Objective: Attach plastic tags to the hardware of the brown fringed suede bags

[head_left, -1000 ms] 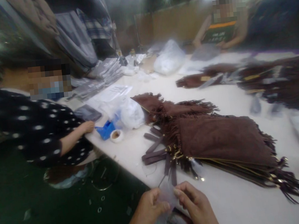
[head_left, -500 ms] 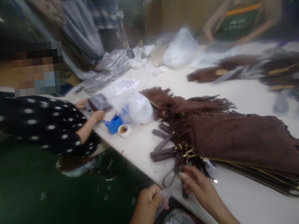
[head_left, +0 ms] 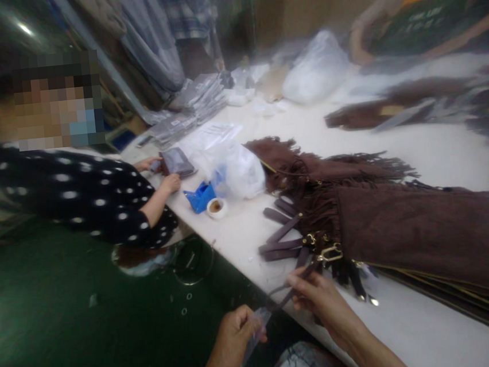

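My left hand [head_left: 233,337] is closed on a small clear plastic sleeve [head_left: 258,326] below the table's near edge. My right hand [head_left: 318,300] pinches a dark brown strap [head_left: 295,279] that runs from the gold clasp [head_left: 329,252] of the top brown fringed suede bag [head_left: 422,230]. The strap's end points toward the sleeve. Several bags lie stacked flat on the white table [head_left: 413,317], with more straps [head_left: 282,240] fanned out at their left corner.
A person in a dotted black top [head_left: 81,193] leans at the table's left edge, hands by a dark pouch [head_left: 176,161]. A blue box [head_left: 200,196], tape roll [head_left: 216,207] and white plastic bag [head_left: 241,175] lie nearby. More brown bags [head_left: 397,108] and another person [head_left: 422,10] are at the far side.
My right hand left the sleeve, reached to the bag's straps and took hold of one. My left hand kept the sleeve. The view shifted so everything slid rightward.
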The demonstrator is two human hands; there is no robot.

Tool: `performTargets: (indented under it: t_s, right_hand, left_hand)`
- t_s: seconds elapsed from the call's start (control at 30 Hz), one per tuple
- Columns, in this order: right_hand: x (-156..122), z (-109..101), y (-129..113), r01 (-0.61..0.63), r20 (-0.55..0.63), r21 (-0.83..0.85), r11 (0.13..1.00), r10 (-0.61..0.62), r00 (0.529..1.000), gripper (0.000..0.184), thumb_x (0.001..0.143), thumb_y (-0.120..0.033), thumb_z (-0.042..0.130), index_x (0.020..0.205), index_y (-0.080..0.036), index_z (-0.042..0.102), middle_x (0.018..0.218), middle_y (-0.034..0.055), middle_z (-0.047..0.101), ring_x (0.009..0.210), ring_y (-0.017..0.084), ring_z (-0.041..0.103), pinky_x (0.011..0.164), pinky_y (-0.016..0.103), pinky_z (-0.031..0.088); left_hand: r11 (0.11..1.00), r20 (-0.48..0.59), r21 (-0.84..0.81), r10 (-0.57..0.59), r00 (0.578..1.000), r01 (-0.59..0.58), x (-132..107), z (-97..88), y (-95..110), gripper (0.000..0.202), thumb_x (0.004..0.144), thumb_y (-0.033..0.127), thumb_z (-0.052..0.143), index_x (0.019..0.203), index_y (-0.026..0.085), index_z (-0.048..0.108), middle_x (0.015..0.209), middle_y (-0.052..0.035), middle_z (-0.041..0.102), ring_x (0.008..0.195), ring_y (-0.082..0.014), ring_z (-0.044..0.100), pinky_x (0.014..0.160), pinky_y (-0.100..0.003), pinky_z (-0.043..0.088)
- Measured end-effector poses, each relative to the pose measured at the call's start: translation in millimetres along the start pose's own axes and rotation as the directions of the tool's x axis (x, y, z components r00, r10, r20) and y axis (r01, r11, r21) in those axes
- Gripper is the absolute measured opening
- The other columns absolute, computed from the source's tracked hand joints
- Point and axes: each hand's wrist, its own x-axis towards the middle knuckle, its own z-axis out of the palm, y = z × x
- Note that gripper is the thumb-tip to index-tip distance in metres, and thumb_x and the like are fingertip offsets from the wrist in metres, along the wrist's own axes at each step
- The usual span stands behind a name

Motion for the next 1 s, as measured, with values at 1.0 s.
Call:
performTargets:
  t_s: [1.0]
  right_hand:
    - [-10.5, -8.8, 2.4, 0.106, 0.04, -0.197, 0.975, -0.1, 0.994, 0.041, 0.069, -0.055, 0.074, 0.076, -0.019, 0.056, 0.049, -0.0043, 0.056, 0.041, 0.011, 0.05, 0.041, 0.022, 0.037]
  left_hand:
    - [0.999, -0.046, 0.018, 0.05, 0.998, -0.049, -10.9, 32.1, 32.1, 0.022, 0.081, 0.036, 0.064, 0.077, 0.015, 0.068, 0.068, -0.0021, 0.069, 0.065, -0.0174, 0.06, 0.062, -0.025, 0.041]
